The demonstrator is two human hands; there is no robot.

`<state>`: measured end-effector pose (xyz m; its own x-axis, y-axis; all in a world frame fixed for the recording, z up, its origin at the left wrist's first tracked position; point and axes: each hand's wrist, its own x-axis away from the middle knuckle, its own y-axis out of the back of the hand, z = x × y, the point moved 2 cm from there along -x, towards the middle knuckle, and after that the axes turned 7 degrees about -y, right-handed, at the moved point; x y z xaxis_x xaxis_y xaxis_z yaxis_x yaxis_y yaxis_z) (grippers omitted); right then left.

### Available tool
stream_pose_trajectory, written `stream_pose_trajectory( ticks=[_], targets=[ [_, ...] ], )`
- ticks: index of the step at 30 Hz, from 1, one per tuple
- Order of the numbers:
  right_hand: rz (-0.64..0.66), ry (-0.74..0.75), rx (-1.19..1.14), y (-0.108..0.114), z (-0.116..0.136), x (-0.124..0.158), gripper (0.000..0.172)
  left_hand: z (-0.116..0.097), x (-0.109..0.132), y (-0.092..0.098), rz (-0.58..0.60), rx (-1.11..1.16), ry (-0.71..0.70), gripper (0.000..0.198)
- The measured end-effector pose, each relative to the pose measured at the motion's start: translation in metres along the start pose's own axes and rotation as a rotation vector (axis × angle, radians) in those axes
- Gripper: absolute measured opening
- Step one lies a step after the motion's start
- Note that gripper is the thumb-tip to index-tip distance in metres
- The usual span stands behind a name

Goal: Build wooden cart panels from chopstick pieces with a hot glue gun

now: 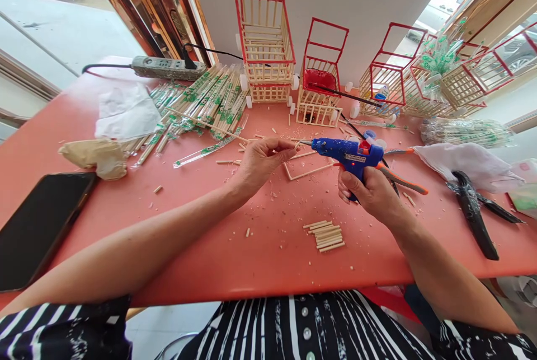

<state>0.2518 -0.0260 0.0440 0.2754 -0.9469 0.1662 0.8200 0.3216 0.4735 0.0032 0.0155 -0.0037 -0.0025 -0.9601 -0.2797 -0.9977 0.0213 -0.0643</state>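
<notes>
My left hand (266, 161) pinches a thin wooden stick (218, 126), whose long part runs out to the left over wrapped chopsticks (213, 97). Its other end shows at my fingertips. Wrapped around the handle of a blue hot glue gun (346, 150), my right hand (371, 195) holds it level above the table. The gun's nozzle points left, close to my left fingertips; whether it touches the stick I cannot tell. Beneath and between the hands lies a thin stick frame (310, 172), partly hidden. A small pile of short cut sticks (325, 235) rests nearer to me.
Wooden carts with red frames (268, 29) stand along the wall. A phone (39, 225) and tan cloth (94, 158) lie left, below a power strip (168, 68). Orange-handled pliers (405, 180) and a black-handled cutter (474, 214) lie right. Scraps dot the red table (268, 265).
</notes>
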Motion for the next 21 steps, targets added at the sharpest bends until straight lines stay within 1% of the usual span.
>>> stream_pose_trajectory(
  ticks=[12,18,21],
  targets=[
    [-0.008,0.038,0.028,0.0005,0.0032,0.0002,0.07,-0.0004,0.0001,0.0008,-0.013,-0.017,0.004,0.018],
    [-0.005,0.034,0.071,0.0002,0.0048,0.0005,0.071,0.002,-0.0009,0.001,-0.014,-0.008,0.0,0.019],
    [0.001,0.025,0.051,0.0001,0.0037,-0.0001,0.07,0.001,-0.0003,0.0009,-0.001,-0.016,-0.015,0.018]
  ],
)
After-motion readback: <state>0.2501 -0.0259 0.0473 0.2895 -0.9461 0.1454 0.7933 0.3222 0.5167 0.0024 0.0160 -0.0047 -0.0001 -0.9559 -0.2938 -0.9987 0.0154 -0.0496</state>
